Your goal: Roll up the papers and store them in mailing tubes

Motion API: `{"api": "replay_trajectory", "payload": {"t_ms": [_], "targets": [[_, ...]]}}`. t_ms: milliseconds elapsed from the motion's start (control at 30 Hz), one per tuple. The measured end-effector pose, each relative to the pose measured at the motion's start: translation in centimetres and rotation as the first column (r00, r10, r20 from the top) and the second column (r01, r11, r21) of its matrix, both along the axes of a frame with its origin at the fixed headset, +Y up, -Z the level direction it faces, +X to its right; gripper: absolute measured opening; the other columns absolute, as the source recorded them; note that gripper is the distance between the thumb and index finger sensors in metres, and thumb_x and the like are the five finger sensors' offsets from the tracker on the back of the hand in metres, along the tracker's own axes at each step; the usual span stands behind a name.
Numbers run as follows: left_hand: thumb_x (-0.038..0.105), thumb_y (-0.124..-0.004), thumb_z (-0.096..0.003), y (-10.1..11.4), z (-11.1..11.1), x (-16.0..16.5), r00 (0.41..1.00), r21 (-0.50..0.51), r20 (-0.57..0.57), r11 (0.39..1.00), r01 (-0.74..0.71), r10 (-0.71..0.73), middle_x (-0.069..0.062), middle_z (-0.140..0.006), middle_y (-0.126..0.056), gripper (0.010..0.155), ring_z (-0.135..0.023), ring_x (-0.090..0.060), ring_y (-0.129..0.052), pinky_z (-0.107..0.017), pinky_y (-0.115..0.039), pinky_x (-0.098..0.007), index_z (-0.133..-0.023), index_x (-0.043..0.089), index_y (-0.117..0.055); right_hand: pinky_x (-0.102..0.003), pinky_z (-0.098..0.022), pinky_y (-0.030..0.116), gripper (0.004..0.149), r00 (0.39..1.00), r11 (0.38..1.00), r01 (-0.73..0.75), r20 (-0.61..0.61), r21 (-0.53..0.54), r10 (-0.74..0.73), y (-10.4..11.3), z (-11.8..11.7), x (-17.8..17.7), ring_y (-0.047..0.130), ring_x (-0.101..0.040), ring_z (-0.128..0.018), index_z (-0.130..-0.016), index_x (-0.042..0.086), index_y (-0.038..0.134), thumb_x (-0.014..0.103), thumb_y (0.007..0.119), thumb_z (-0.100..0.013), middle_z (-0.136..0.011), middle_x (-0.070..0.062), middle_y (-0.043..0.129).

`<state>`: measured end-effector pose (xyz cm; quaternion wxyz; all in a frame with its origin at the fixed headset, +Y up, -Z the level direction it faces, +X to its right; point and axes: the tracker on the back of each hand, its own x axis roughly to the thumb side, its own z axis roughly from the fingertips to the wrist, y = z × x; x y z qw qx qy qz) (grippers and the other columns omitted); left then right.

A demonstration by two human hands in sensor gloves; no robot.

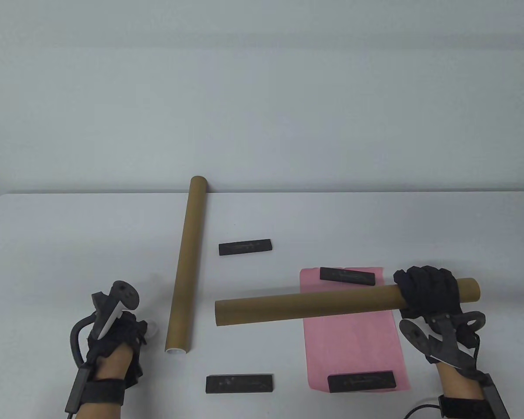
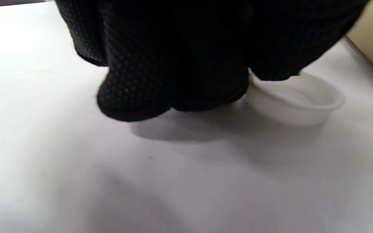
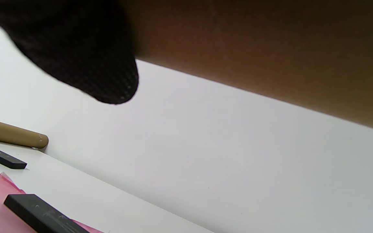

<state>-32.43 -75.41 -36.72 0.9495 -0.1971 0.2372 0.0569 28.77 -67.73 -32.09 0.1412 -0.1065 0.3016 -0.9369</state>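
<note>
My right hand [image 1: 428, 290] grips one tube [image 1: 332, 305] above the pink paper [image 1: 353, 340], my left hand [image 1: 113, 336], fingers curled, touches the white cap [image 2: 299, 100]; swinging could knock the weights [image 1: 347, 276].

The right hand [image 1: 428, 290] is curled in a full-fisted grip, knuckles up, raised off the tabletop [image 1: 70, 244]. The left hand [image 1: 113, 336] rests low, fingers [image 2: 131, 97] bent down, touching the tabletop.
</note>
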Motion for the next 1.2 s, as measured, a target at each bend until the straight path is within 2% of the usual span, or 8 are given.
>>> {"api": "replay_trajectory", "payload": {"t_ms": [133,267,533,667,733,933,1133,1200], "targets": [[0.06,-0.082,-0.038,0.8,0.2,0.3,0.999,0.016,0.003,0.999,0.035,-0.035,0.008,-0.048,-0.107,0.049,-0.035,-0.011,-0.111,-0.063,-0.082,-0.042,-0.07,0.026,-0.097,-0.062,-0.072,0.068,0.067,1.0,1.0,-0.008,0.005,-0.002,0.008,0.1,0.1,0.0,0.079,-0.035,-0.09,-0.099,0.029,0.063,0.041,0.1,-0.044,-0.098,-0.002,0.069],[0.061,-0.08,-0.0379,3.2,1.0,1.4,0.997,0.163,0.039,0.985,0.053,-0.06,0.005,-0.06,-0.105,0.055,-0.048,-0.015,-0.11,-0.066,-0.078,-0.045,-0.079,0.027,-0.092,-0.062,-0.071,0.07,0.067,1.0,1.0,0.009,0.017,-0.006,-0.009,0.4,0.0,0.2,0.08,-0.035,-0.089,-0.099,0.029,0.063,0.041,0.1,-0.044,-0.098,-0.002,0.07],[0.064,-0.077,-0.0373,7.1,3.8,5.8,0.935,0.478,0.343,0.874,-0.089,-0.092,0.001,-0.099,-0.085,0.069,-0.095,-0.03,-0.089,-0.077,-0.062,-0.054,-0.099,0.033,-0.072,-0.065,-0.062,0.078,0.068,0.979,0.968,0.187,0.11,-0.17,-0.171,0.6,-1.1,2.0,0.087,-0.038,-0.082,-0.098,0.023,0.069,0.042,0.101,-0.04,-0.094,-0.006,0.076],[0.064,-0.076,-0.0374,8.3,4.9,7.5,0.878,0.546,0.466,0.815,-0.193,-0.104,0.002,-0.102,-0.082,0.067,-0.098,-0.029,-0.087,-0.075,-0.067,-0.051,-0.098,0.036,-0.072,-0.067,-0.055,0.082,0.07,0.951,0.935,0.286,0.181,-0.211,-0.25,0.4,-1.3,3.0,0.089,-0.04,-0.078,-0.098,0.018,0.07,0.041,0.101,-0.04,-0.092,-0.009,0.079],[0.065,-0.076,-0.0373,8.5,5.4,8.3,0.853,0.544,0.517,0.797,-0.261,-0.073,0.002,-0.104,-0.079,0.069,-0.101,-0.031,-0.084,-0.075,-0.067,-0.051,-0.1,0.036,-0.069,-0.071,-0.052,0.079,0.073,0.928,0.896,0.352,0.227,-0.271,-0.296,0.2,-1.6,3.5,0.086,-0.045,-0.077,-0.099,0.018,0.066,0.046,0.097,-0.041,-0.092,-0.012,0.077],[0.067,-0.074,-0.0371,8.4,6.1,10.6,0.762,0.535,0.622,0.81,-0.241,-0.184,0.001,-0.112,-0.069,0.077,-0.107,-0.035,-0.074,-0.077,-0.062,-0.054,-0.106,0.037,-0.058,-0.065,-0.05,0.087,0.075,0.824,0.729,0.559,0.357,-0.395,-0.439,-1.4,-2.6,4.6,0.091,-0.042,-0.074,-0.105,0.012,0.062,0.043,0.097,-0.046,-0.095,-0.016,0.075],[0.066,-0.074,-0.0375,9.2,6.5,10.1,0.756,0.564,0.622,0.786,-0.254,-0.202,0.001,-0.112,-0.068,0.076,-0.108,-0.035,-0.073,-0.077,-0.061,-0.054,-0.106,0.037,-0.058,-0.067,-0.049,0.086,0.077,0.734,0.626,0.663,0.523,-0.411,-0.434,-3.4,-3.6,6.1,0.09,-0.045,-0.074,-0.106,0.01,0.058,0.042,0.095,-0.048,-0.096,-0.018,0.073],[0.066,-0.074,-0.0375,9.2,6.6,9.9,0.76,0.562,0.619,0.788,-0.251,-0.199,0.001,-0.112,-0.068,0.076,-0.108,-0.036,-0.072,-0.078,-0.061,-0.054,-0.106,0.037,-0.058,-0.066,-0.049,0.086,0.077,0.677,0.53,0.727,0.587,-0.436,-0.445,-4.2,-4.4,6.9,0.089,-0.045,-0.074,-0.107,0.008,0.056,0.043,0.093,-0.049,-0.096,-0.019,0.071]]}}
